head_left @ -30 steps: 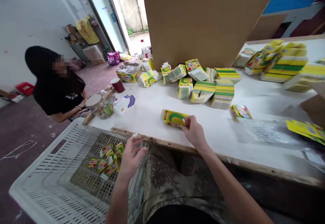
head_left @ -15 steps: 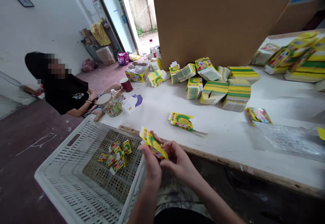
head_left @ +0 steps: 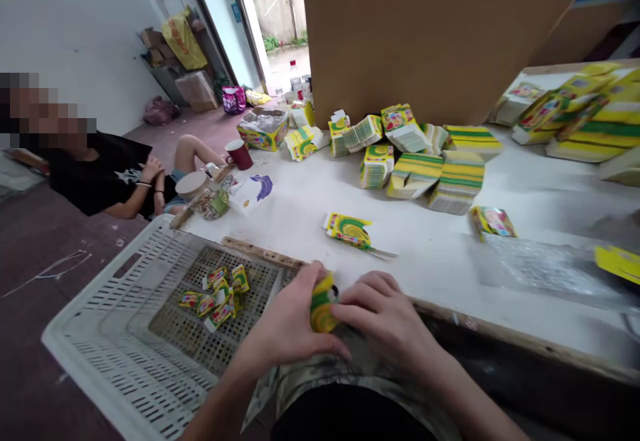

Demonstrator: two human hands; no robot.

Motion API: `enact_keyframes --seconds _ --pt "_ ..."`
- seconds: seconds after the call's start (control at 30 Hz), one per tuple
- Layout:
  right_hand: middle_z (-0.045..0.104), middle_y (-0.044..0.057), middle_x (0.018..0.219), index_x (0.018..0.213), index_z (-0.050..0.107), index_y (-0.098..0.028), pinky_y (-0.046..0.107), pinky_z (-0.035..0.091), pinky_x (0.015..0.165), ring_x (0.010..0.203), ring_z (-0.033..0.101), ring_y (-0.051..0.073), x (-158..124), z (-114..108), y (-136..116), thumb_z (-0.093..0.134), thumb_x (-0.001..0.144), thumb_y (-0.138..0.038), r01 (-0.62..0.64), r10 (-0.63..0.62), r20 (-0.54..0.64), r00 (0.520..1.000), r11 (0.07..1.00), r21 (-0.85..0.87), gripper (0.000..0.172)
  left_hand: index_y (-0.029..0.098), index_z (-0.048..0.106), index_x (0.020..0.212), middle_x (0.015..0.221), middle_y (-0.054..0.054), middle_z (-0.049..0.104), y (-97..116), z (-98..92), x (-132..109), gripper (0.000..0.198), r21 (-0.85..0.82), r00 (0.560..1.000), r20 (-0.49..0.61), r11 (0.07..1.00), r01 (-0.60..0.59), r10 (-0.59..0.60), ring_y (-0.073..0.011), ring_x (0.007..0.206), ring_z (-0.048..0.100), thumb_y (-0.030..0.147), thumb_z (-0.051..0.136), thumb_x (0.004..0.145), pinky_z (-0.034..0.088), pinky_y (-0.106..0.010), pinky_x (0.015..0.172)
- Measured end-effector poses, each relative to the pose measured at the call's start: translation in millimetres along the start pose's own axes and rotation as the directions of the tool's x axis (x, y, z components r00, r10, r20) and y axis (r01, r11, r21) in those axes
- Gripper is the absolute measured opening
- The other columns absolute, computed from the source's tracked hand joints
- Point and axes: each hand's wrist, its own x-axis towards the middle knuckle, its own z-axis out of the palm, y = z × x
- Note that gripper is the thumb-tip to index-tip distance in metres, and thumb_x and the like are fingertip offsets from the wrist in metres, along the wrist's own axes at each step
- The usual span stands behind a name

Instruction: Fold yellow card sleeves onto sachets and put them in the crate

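Observation:
Both my hands meet over my lap at the table's near edge, closed around one small yellow-and-green carton (head_left: 321, 302). My left hand (head_left: 287, 326) wraps its left side and my right hand (head_left: 386, 321) covers its right side, so most of the carton is hidden. A short way beyond them a small pile of flat yellow carton blanks (head_left: 349, 229) lies on the white table (head_left: 310, 207). To the left, the white slotted plastic crate (head_left: 95, 341) holds several folded small cartons (head_left: 216, 294) on its floor.
Stacks of flat yellow-green blanks (head_left: 425, 167) sit mid-table before a tall brown cardboard sheet (head_left: 425, 34). A clear plastic bag (head_left: 545, 267) lies right. A red mug (head_left: 240, 154), a jar (head_left: 200, 194) and a white box occupy the left end, where a person in black (head_left: 100, 174) sits.
My right hand took one blank off the flat pile, my left hand came up from the crate to join it, and both have since lowered and closed around the carton.

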Motion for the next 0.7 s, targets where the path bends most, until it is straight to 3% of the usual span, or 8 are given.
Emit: enact_keyframes --seconds 0.07,0.13,0.23,0.3,0.37,0.5,0.6,0.7 --pt "0.061 0.007 0.118 0.120 0.059 -0.029 0.044 0.033 0.105 0.113 0.051 0.025 -3.2 3.7 -7.6 0.061 0.088 -0.027 -0.092 0.096 -0.059 0.994 0.994 0.064 0.032 0.019 0.044 0.125 0.111 -0.009 0.062 1.2 14.8 1.1 0.067 0.025 0.996 0.079 0.999 0.048 -0.050 -0.0277 0.099 0.062 0.034 0.076 0.068 0.050 -0.040 0.087" --pt "0.043 0.011 0.143 0.140 0.040 -0.027 0.048 0.028 0.111 0.133 0.036 0.029 -8.7 11.8 -10.8 0.063 0.085 -0.041 -0.307 0.344 -0.111 0.932 0.915 0.261 0.062 0.018 0.037 0.129 0.107 -0.009 0.063 -2.0 32.5 0.2 0.066 0.073 0.995 -0.057 0.994 0.085 -0.081 -0.0261 0.094 0.063 0.035 0.070 0.074 0.051 -0.039 0.082" --pt "0.051 0.013 0.137 0.142 0.038 -0.020 0.044 0.041 0.103 0.127 0.047 0.028 -13.8 25.9 -13.3 0.047 0.092 -0.051 -0.543 0.637 0.135 0.759 0.505 0.671 0.060 0.017 0.025 0.136 0.115 -0.013 0.060 -9.3 54.8 -4.0 0.078 0.123 0.980 -0.200 0.992 0.016 0.009 -0.0269 0.099 0.062 0.032 0.069 0.074 0.050 -0.037 0.082" --pt "0.063 0.011 0.121 0.133 0.052 -0.018 0.042 0.046 0.099 0.115 0.058 0.026 -11.7 32.4 -16.5 0.041 0.094 -0.046 -0.582 0.659 0.332 0.675 0.199 0.789 0.049 0.019 0.032 0.134 0.114 -0.012 0.060 -12.6 63.5 -6.1 0.074 0.090 0.969 -0.231 0.994 -0.067 0.087 -0.0255 0.096 0.063 0.027 0.071 0.072 0.050 -0.034 0.079" --pt "0.065 0.009 0.118 0.129 0.057 -0.019 0.041 0.044 0.101 0.115 0.058 0.025 -7.2 34.8 -19.8 0.047 0.092 -0.041 -0.583 0.650 0.417 0.635 0.050 0.811 0.043 0.021 0.046 0.120 0.104 -0.008 0.063 -14.0 66.1 -6.7 0.060 0.072 0.960 -0.257 0.993 -0.097 0.112 -0.0241 0.087 0.064 0.023 0.073 0.067 0.049 -0.031 0.074" --pt "0.059 0.006 0.131 0.138 0.047 -0.025 0.041 0.039 0.107 0.127 0.050 0.023 -4.0 33.9 -21.1 0.051 0.090 -0.038 -0.555 0.626 0.367 0.688 0.128 0.822 0.050 0.022 0.049 0.111 0.089 -0.005 0.064 -14.9 59.2 -5.2 0.051 0.127 0.972 -0.221 0.991 -0.048 0.075 -0.0244 0.075 0.063 0.022 0.073 0.066 0.047 -0.031 0.066" --pt "0.046 0.006 0.146 0.147 0.033 -0.027 0.042 0.034 0.112 0.135 0.041 0.023 -8.1 37.6 -19.5 0.053 0.090 -0.030 -0.491 0.530 0.235 0.815 0.415 0.766 0.060 0.019 0.040 0.125 0.097 -0.010 0.063 -19.8 56.1 -3.2 0.064 0.147 0.988 -0.143 0.988 -0.041 0.062 -0.0271 0.083 0.064 0.020 0.069 0.067 0.049 -0.035 0.071" --pt "0.036 0.004 0.152 0.143 0.042 -0.029 0.041 0.029 0.115 0.140 0.034 0.023 -12.0 44.0 -16.6 0.046 0.089 -0.013 -0.435 0.437 0.146 0.887 0.690 0.579 0.056 0.016 0.040 0.128 0.118 -0.018 0.055 -28.1 58.5 -0.7 0.067 0.168 0.975 -0.173 0.980 -0.109 0.139 -0.0335 0.111 0.056 0.018 0.066 0.066 0.046 -0.045 0.092"
